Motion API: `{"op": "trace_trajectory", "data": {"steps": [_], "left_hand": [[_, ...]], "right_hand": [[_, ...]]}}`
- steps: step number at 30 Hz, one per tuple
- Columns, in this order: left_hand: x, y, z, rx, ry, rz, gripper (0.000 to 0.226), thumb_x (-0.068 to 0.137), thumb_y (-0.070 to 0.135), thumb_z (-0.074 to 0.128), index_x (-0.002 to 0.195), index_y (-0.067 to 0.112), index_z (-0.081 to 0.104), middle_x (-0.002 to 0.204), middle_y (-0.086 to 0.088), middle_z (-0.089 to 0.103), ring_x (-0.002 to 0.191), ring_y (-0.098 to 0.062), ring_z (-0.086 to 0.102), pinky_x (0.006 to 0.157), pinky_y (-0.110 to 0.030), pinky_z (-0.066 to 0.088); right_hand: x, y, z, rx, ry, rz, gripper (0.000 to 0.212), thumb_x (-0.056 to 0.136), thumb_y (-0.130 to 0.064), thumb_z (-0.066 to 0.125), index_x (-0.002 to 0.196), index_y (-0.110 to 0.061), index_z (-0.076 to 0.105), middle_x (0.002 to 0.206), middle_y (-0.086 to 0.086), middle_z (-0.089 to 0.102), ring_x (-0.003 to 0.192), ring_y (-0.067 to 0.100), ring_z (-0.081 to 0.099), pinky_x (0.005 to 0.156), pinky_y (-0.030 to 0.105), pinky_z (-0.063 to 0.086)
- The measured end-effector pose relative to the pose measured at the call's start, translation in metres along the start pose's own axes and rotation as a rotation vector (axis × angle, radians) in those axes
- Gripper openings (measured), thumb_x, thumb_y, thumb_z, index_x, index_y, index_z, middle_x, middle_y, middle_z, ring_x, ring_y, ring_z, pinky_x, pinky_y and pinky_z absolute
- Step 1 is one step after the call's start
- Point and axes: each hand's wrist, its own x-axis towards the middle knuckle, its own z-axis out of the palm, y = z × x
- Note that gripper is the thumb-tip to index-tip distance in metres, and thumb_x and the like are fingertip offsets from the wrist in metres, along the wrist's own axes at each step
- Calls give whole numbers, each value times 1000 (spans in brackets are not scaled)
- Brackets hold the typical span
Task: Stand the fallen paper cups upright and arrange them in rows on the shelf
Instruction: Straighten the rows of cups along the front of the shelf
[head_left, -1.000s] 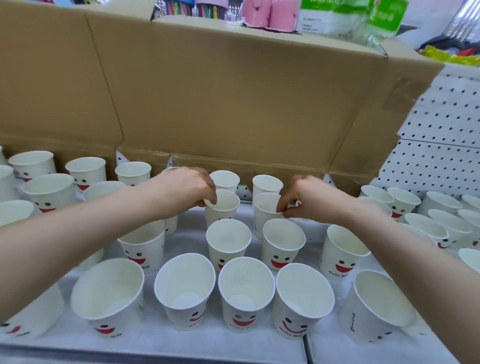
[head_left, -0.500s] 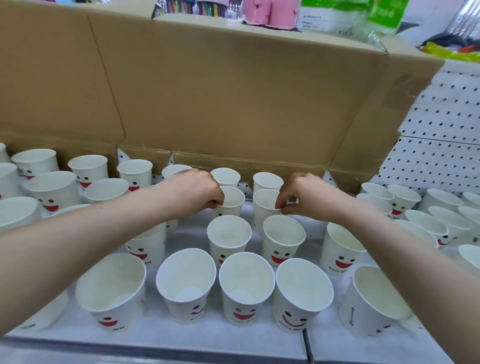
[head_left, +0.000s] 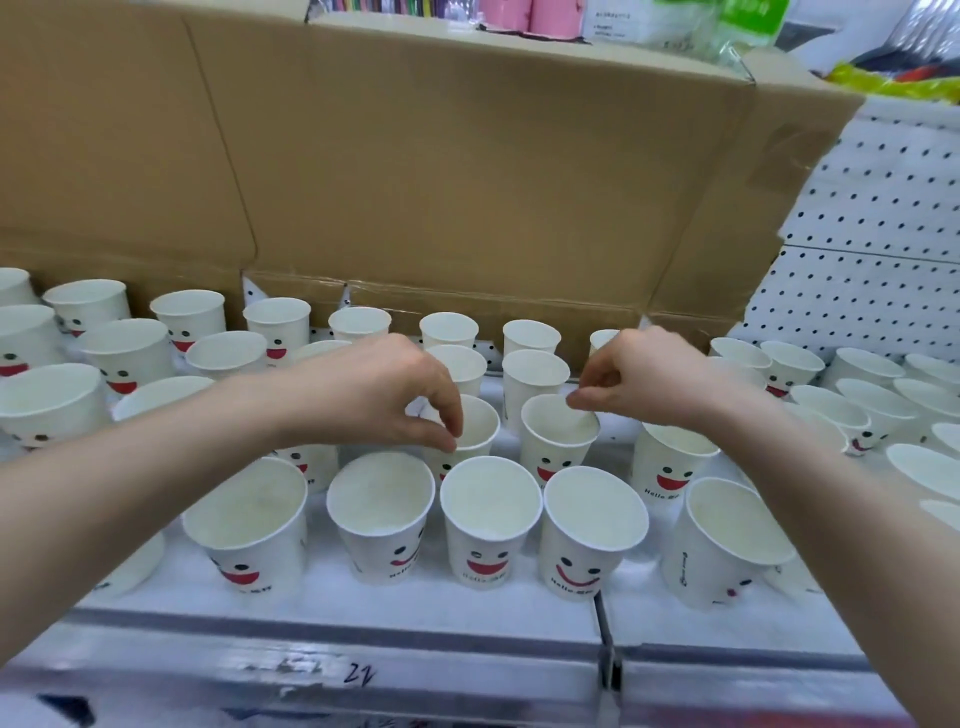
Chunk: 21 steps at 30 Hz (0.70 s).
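Observation:
Many white paper cups with red smiling faces stand upright in rough rows on the white shelf. My left hand reaches in from the left and pinches the near-left rim of a cup in the third row from the back. My right hand comes from the right, its thumb and fingers pinching the far rim of the neighbouring cup. In front of these stands a row of larger-looking cups. No cup lies on its side in view.
A big brown cardboard box stands right behind the back row of cups. White pegboard rises at the right. More cups crowd the left side and right side. The shelf's front rail runs along the bottom.
Both hands have come back toward me, from the two cups in the second row to the two cups in the row in front of them.

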Motion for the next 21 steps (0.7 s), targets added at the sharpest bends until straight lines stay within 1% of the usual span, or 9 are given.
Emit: {"op": "trace_trajectory", "data": {"steps": [2, 7, 11, 13, 16, 17, 19, 20, 21], "left_hand": [[-2, 3, 5, 7, -11, -18, 19, 81, 51, 67, 93, 37, 70, 91, 24, 68, 84, 2, 61, 73, -23, 49], [2, 7, 13, 103, -15, -61, 13, 83, 42, 67, 93, 34, 72, 85, 19, 71, 74, -2, 61, 70, -31, 51], [1, 5, 13, 133, 15, -113, 11, 83, 36, 68, 91, 31, 73, 83, 16, 71, 70, -5, 61, 67, -32, 51], [-1, 5, 13, 150, 15, -135, 12, 83, 36, 67, 91, 30, 73, 84, 16, 72, 69, -4, 60, 66, -30, 50], [-3, 6, 13, 169, 30, -167, 17, 84, 41, 67, 98, 32, 72, 91, 18, 72, 77, -2, 61, 68, -25, 48], [-4, 7, 13, 157, 52, -181, 21, 83, 42, 67, 101, 33, 71, 96, 19, 71, 83, -3, 62, 70, -25, 47], [-7, 9, 11, 121, 110, -201, 26, 83, 45, 66, 107, 35, 69, 105, 19, 69, 95, -7, 62, 75, -27, 47], [-11, 12, 8, 109, 137, -199, 26, 84, 46, 65, 108, 36, 68, 107, 19, 67, 98, -8, 61, 77, -28, 47], [-14, 17, 6, 105, 168, -188, 23, 85, 45, 64, 106, 37, 68, 108, 19, 66, 100, -8, 60, 78, -29, 47]], "right_hand": [[2, -4, 8, 15, -6, 55, 19, 79, -43, 70, 80, -25, 75, 76, -4, 70, 72, 13, 61, 65, 30, 51], [11, -11, 24, 71, -4, 112, 6, 75, -29, 74, 78, -24, 76, 74, -4, 69, 76, 17, 64, 63, 29, 51], [18, -12, 30, 66, 53, 129, 4, 74, -26, 73, 77, -25, 74, 74, -3, 66, 78, 19, 62, 55, 26, 42], [21, -12, 30, 65, 58, 124, 4, 74, -25, 72, 77, -24, 75, 75, -2, 69, 77, 20, 63, 56, 26, 44], [20, -12, 27, 82, 64, 101, 6, 78, -25, 69, 80, -24, 75, 78, -1, 71, 78, 21, 63, 54, 25, 43], [18, -13, 25, 94, 88, 87, 8, 80, -26, 68, 82, -24, 76, 80, -1, 72, 79, 21, 63, 56, 26, 44], [8, -16, 16, 117, 168, 40, 12, 82, -26, 65, 86, -26, 76, 84, -3, 72, 80, 21, 63, 66, 30, 51], [-1, -17, 10, 136, 208, 7, 13, 84, -24, 63, 86, -26, 76, 84, -5, 72, 80, 19, 62, 70, 30, 52], [-10, -19, 4, 159, 242, -30, 14, 85, -22, 63, 86, -25, 76, 83, -6, 72, 78, 16, 61, 69, 27, 50]]}}
